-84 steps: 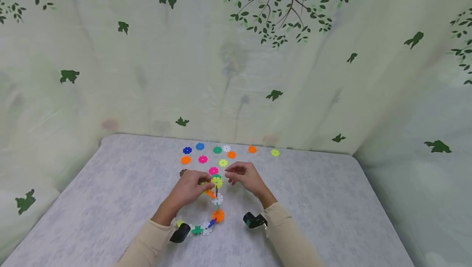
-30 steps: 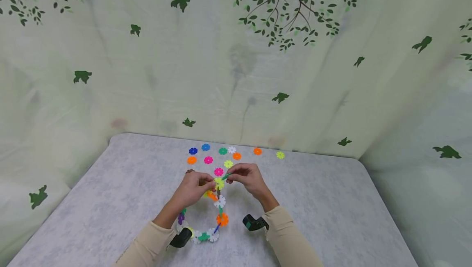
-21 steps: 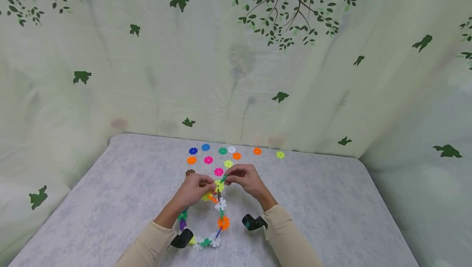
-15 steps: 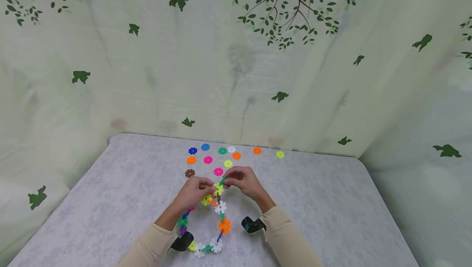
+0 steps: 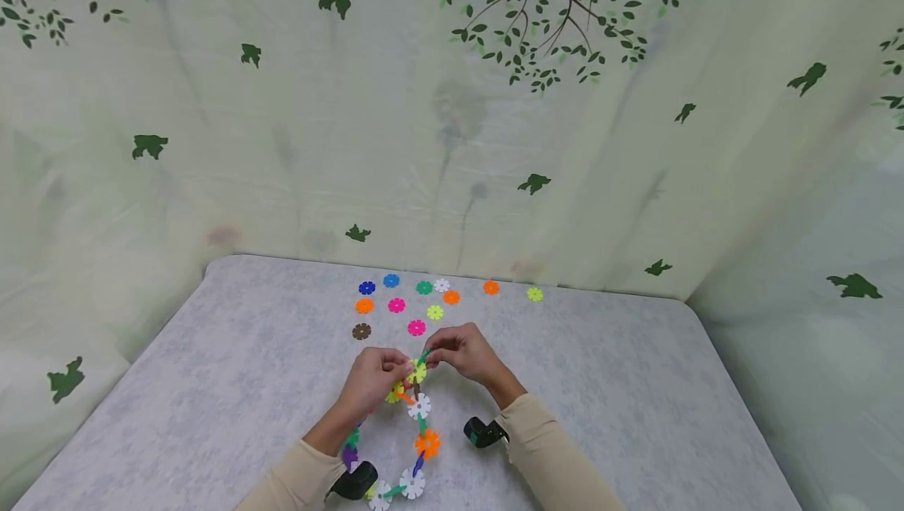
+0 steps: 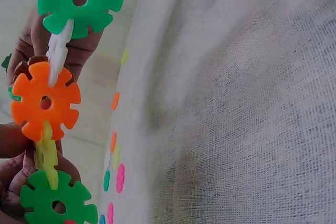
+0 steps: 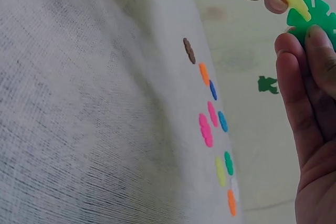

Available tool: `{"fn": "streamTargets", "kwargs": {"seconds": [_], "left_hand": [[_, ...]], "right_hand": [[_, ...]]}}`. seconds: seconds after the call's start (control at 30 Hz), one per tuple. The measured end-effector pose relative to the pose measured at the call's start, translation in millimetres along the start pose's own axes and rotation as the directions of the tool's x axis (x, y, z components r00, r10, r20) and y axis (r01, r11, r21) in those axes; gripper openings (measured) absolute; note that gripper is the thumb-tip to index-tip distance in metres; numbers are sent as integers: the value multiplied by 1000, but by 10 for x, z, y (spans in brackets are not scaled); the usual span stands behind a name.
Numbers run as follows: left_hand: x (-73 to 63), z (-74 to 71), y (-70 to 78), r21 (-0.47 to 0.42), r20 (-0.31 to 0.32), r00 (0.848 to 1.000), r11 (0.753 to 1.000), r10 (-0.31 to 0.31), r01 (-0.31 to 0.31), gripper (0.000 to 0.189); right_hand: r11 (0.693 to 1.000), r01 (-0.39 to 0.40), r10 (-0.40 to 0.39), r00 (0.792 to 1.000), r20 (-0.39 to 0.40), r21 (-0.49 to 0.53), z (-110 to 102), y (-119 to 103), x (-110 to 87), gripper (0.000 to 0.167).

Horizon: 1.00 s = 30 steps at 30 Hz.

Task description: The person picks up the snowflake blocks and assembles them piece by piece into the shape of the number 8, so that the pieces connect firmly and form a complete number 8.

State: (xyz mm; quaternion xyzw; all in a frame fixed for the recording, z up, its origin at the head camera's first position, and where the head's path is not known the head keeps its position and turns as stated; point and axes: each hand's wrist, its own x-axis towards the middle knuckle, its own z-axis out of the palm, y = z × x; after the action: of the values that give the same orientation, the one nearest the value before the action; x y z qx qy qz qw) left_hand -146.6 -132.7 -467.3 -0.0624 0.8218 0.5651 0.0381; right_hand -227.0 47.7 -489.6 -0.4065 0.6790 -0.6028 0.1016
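Note:
In the head view my left hand [image 5: 373, 379] pinches a yellow notched disc [image 5: 417, 372] at the top of a linked chain. My right hand [image 5: 462, 350] holds a green notched disc [image 7: 315, 17] between thumb and fingers. In the right wrist view, the yellow disc's edge meets the green one's rim; how deep it sits in a slot is hard to tell. Below hang linked discs, among them a white disc [image 5: 419, 406] and an orange disc [image 5: 427, 443]. The chain bends round in a loop, partly hidden by my left hand and wrist camera.
Loose notched discs lie on the grey cloth-covered table [image 5: 600, 401] beyond my hands, including a brown disc [image 5: 362, 331], a pink disc [image 5: 417, 328] and a yellow-green disc [image 5: 534, 293]. A leaf-patterned curtain [image 5: 395, 142] hangs behind the table.
My right hand, which held nothing at first, has taken hold of the green disc and brought it against the yellow one. Both hands and the chain have since shifted slightly toward me.

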Motion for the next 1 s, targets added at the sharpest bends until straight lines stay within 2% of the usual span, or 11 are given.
{"fn": "streamTargets", "kwargs": {"seconds": [0.2,0.33,0.4,0.5,0.6,0.73,0.8,0.87,0.93,1.0], "left_hand": [[-10,21,-47,-11,8,1000,1000,-13,13,14],[-1,5,-100,-11,71,996,999,-44,45,16],[18,-22,-133,-11,116,991,997,-71,73,18],[51,-73,-163,-2,188,975,993,-119,122,27],[94,-114,-184,17,249,958,990,-142,142,38],[135,-139,-205,27,290,951,994,-105,102,42],[143,-139,-218,35,280,954,995,-103,98,40],[150,-132,-234,38,263,958,993,-114,108,37],[160,-122,-251,41,238,962,991,-137,131,35],[171,-118,-264,33,213,964,987,-161,158,34]], "right_hand": [[1000,-22,22,999,29,-3,-9,-50,-11,9],[999,-35,34,999,38,9,-21,51,0,12],[1000,-31,32,998,51,-3,-34,168,14,14],[999,-9,14,995,101,-45,-55,217,42,14],[993,60,-44,988,148,-104,-67,252,78,12],[985,93,-64,979,193,-143,-48,253,139,11],[985,69,-35,976,215,-156,-37,235,174,11],[982,16,27,973,227,-186,-35,225,213,13],[975,-84,128,969,209,-208,-54,228,248,18],[948,-195,240,958,160,-250,-89,252,282,23]]}}
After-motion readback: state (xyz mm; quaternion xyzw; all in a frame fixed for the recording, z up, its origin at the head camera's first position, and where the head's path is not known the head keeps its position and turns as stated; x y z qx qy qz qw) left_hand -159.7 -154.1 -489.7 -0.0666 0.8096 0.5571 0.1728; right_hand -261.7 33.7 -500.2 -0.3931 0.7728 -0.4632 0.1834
